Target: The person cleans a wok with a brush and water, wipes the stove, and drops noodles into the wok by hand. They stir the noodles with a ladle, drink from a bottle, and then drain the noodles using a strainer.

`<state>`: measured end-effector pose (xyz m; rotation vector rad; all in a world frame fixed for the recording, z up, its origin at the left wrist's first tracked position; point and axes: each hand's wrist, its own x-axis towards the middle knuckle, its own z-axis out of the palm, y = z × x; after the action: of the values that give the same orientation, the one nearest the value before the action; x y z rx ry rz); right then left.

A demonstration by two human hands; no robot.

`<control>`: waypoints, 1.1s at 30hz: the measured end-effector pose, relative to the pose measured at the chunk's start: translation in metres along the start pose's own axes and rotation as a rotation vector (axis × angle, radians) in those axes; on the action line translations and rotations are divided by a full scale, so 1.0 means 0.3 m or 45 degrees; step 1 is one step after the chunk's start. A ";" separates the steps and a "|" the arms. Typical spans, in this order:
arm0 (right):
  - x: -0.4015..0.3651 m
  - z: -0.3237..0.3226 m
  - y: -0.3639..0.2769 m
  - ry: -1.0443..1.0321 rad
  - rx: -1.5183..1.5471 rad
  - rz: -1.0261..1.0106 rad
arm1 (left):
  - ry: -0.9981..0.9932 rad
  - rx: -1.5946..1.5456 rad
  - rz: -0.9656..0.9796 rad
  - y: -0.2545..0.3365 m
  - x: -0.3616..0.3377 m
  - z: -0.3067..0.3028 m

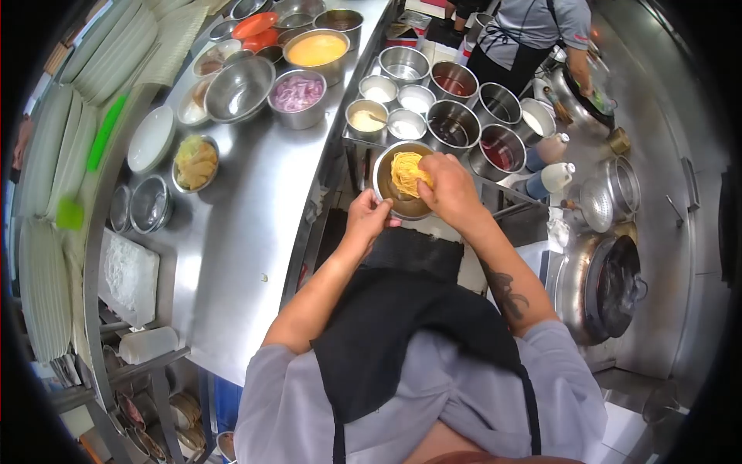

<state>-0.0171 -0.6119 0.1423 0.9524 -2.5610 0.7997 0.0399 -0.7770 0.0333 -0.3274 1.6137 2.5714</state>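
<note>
A round metal bowl (402,207) is held in front of me by its rim, with my left hand (369,220) closed on the near left side. Inside it lies a yellow, stringy mass (407,172) that looks like noodles. My right hand (448,188) reaches in from the right, its fingers closed on the right side of the yellow mass. Some of its fingertips are hidden behind the hand and the food.
Left is a steel counter (232,286) with a bowl of sliced onion (298,93), a pot of yellow liquid (317,49) and a white tray (131,278). Sauce pots (454,124) stand ahead. Two bottles (553,179) and a wok (580,290) are right. A co-worker (525,39) stands beyond.
</note>
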 end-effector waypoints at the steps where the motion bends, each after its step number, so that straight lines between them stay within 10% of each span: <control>1: -0.033 0.008 0.043 -0.139 -0.068 0.062 | -0.023 -0.031 -0.048 -0.008 0.009 0.036; 8: -0.141 -0.077 0.173 0.102 0.026 0.215 | -0.111 -0.025 -0.232 -0.061 0.041 0.199; 23: -0.257 -0.205 0.240 -0.408 -0.236 0.428 | -0.223 0.018 -0.272 -0.124 0.064 0.320; 33: -0.252 -0.231 0.266 -0.052 -0.118 0.358 | -0.355 -0.010 -0.306 -0.151 0.080 0.361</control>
<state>-0.0095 -0.4826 0.1327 0.5945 -2.7792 0.7303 0.0105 -0.6608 0.0334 -0.1439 1.3763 2.3239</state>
